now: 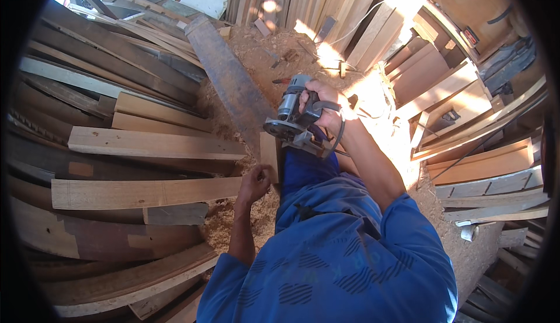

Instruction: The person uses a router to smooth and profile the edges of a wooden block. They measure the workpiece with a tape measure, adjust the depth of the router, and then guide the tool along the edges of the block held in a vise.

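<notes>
My right hand point(322, 100) is wrapped around the handle of a grey router point(288, 106) with a round dark base. The router is held tilted above my lap, with its cord hanging beside my wrist. Below it, the end of a short wooden board point(269, 151) shows next to my blue-clad leg. Close to the left edge of that board is my left hand point(254, 184), its fingers curled in. Whether it pinches anything small is too unclear to see. Beyond the board, a long wide dark plank point(230, 78) stretches away from me.
Pale squared timbers point(157, 143) and another light beam point(146, 193) jut in from the left, their ends near my left arm. Sawdust and shavings point(233, 221) cover the ground. Upright boards point(315, 2) lean at the back. More stacked lumber point(484, 162) lies on the right.
</notes>
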Available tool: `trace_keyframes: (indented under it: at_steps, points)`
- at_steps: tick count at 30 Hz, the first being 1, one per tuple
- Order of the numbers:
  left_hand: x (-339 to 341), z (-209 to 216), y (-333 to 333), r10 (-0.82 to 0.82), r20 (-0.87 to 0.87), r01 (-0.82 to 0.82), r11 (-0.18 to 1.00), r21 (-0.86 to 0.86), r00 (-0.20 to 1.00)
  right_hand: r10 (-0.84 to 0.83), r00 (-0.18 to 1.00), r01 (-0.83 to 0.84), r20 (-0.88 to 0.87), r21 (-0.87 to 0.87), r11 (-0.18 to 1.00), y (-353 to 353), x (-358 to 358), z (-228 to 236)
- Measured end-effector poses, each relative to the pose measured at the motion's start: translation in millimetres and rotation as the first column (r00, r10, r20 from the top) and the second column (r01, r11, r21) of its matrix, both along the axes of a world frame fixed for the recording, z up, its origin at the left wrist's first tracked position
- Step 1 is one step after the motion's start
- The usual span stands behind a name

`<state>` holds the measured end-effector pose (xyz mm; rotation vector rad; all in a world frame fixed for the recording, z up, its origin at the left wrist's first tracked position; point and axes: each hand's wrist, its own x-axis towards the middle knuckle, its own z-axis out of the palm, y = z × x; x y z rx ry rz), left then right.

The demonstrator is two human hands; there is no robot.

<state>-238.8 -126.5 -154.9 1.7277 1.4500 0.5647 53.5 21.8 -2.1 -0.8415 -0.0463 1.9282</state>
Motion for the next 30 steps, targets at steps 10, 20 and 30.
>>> trace_keyframes:
  at_steps: [10,20,30]
  points:
    - [50,45,94,-0.025,0.189,-0.043,0.938,0.345,0.982,0.006,0.998,-0.008,0.056,0.029,1.000,-10,2,-1]
    - [65,81,88,-0.191,0.471,0.076,0.965,0.253,0.861,0.009,1.000,-0.011,0.009,0.250,0.968,-34,29,69]
    - [80,90,54,-0.167,0.333,0.131,0.983,0.127,0.928,0.079,0.993,-0.089,0.083,0.120,0.989,-19,57,30]
